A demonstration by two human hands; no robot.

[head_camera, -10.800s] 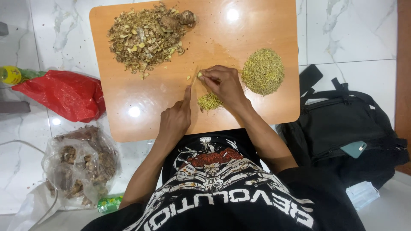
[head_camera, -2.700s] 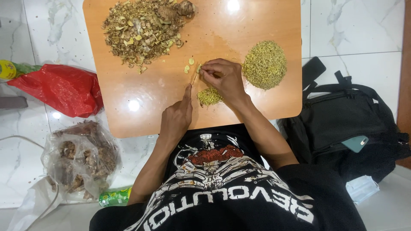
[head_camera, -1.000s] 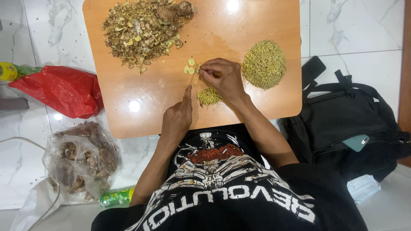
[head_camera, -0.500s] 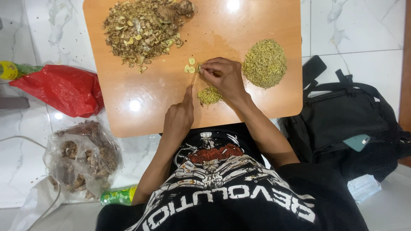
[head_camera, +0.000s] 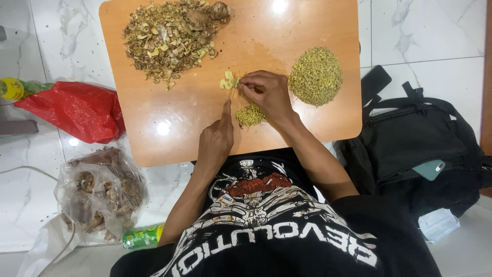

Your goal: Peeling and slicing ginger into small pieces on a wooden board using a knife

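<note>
Pale yellow slices point(head_camera: 227, 81) lie on the wooden board point(head_camera: 154, 118) right at the fingertips of the right hand point(head_camera: 266, 95), which is curled with its fingers pinched together over something too small to make out. Facing it, the left hand point(head_camera: 216, 141) is closed, forefinger stretched along the back of what seems to be a thin blade point(head_camera: 231, 97), though only a sliver of it shows between the 2 hands and its handle is hidden in the fist. Just below the right hand sits a small heap of finely chopped yellow-green bits point(head_camera: 250, 115), partly covered by the palm. A larger mound of the same chopped stuff point(head_camera: 315, 76) lies near the right hand, toward the board's right edge, and a big loose pile of brownish peelings and scraps point(head_camera: 171, 36) fills the far left corner, with 1 or 2 whole knobbly pieces at its top, cut off by the frame. Off the board, on the marble floor point(head_camera: 415, 31), lie a red plastic bag point(head_camera: 77, 110), a clear bag of brown roots point(head_camera: 102, 195) whose contents blur behind the plastic, a green packet point(head_camera: 143, 237) half hidden by the forearm, and a black backpack point(head_camera: 425, 149) with a phone point(head_camera: 428, 169) tucked in it.
</note>
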